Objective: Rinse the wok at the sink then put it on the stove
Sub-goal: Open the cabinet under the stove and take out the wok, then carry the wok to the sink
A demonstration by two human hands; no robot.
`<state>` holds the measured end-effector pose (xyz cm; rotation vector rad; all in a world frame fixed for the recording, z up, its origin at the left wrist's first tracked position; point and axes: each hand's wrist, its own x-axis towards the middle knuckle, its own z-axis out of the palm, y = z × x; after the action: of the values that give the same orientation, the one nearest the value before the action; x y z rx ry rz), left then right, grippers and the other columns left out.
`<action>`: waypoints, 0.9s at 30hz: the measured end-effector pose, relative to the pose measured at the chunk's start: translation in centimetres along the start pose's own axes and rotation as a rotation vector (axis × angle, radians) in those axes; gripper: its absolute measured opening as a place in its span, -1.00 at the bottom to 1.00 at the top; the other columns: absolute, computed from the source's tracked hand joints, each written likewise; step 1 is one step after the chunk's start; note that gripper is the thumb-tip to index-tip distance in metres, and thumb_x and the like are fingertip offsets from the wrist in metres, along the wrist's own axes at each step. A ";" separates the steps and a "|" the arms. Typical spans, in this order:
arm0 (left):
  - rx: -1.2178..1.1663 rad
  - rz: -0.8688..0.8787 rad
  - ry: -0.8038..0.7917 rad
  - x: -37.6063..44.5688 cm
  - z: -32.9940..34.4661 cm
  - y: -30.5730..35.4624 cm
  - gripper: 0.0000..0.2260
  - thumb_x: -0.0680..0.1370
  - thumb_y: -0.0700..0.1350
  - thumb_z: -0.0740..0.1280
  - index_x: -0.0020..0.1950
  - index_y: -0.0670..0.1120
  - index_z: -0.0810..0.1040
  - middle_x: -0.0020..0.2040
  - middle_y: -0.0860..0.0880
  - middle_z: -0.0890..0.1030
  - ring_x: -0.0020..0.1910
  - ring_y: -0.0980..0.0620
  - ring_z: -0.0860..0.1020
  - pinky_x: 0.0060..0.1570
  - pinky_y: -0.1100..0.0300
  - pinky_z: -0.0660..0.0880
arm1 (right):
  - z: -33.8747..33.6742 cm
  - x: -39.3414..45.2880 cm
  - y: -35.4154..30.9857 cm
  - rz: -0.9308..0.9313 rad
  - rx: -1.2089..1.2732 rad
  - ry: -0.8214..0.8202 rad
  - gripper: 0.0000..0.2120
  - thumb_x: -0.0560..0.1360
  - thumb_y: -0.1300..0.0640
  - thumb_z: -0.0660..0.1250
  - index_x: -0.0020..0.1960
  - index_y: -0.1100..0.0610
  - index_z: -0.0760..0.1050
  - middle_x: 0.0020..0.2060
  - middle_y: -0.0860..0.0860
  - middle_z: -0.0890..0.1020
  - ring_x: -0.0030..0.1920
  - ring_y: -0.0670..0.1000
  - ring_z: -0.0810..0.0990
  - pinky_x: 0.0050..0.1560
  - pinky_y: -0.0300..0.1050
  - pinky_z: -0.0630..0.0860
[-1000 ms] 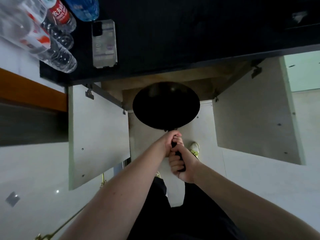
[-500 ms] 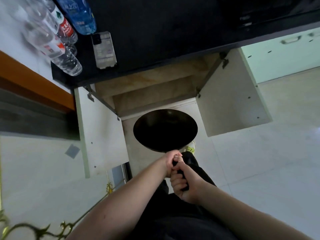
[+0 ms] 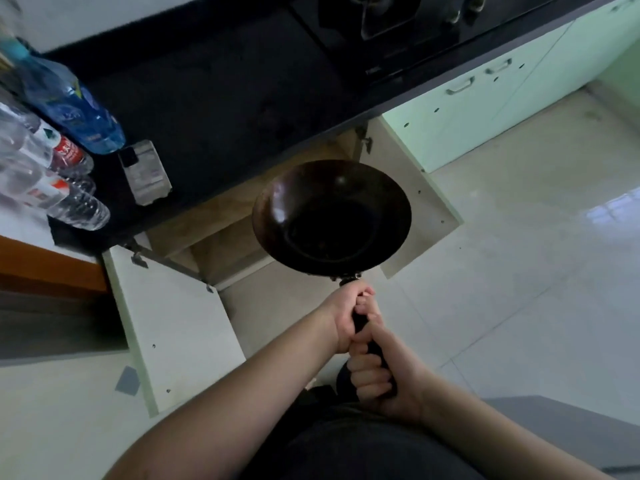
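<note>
A dark round wok (image 3: pixel 330 216) is held out in front of me, bowl facing up, above the floor by the open lower cabinet. Both hands grip its black handle: my left hand (image 3: pixel 349 315) nearer the bowl, my right hand (image 3: pixel 379 374) behind it at the handle's end. The stove (image 3: pixel 388 22), black with a burner grate, sits in the dark countertop at the top of the view. No sink shows in this view.
The black countertop (image 3: pixel 221 98) carries several plastic water bottles (image 3: pixel 69 109) and a phone (image 3: pixel 145 173) at the left. Two cabinet doors stand open: a white one (image 3: pixel 173 327) at the left, another (image 3: pixel 419 188) at the right. Pale green cabinets (image 3: pixel 485 98) and tiled floor lie to the right.
The wok has come out of the cabinet and toward me, held in both hands. My view has swung up and right, so the stove and green cabinets now show.
</note>
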<state>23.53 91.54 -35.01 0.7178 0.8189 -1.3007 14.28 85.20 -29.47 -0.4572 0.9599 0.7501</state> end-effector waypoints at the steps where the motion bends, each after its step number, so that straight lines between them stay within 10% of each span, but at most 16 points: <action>1: 0.008 0.004 0.005 -0.2 1.1 0.0 -0.57 0.54 -0.20 0.18 -0.50 -0.03 0.14 -0.63 0.07 0.17 -0.68 0.10 0.16 -0.61 0.33 0.24 | -0.2 -0.6 -0.4 -0.017 0.004 -0.013 -0.78 0.36 0.14 0.27 -0.42 0.08 0.30 -0.57 -0.07 0.21 -0.65 -0.13 0.13 -0.67 -0.36 0.05; 27: 0.358 -0.029 -0.083 4.5 23.3 5.1 -0.67 0.52 -0.15 0.22 -0.44 -0.03 0.25 -0.62 0.10 0.18 -0.71 0.12 0.17 -0.65 0.36 0.19 | -5.5 -9.0 -15.3 -0.416 0.099 -0.106 -0.66 0.48 0.17 0.11 -0.47 0.04 0.27 -0.58 -0.09 0.16 -0.64 -0.15 0.09 -0.66 -0.36 0.00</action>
<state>31.57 70.35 -26.24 0.9291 0.5352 -1.5123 19.37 68.13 -24.12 -0.5045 0.7648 0.3452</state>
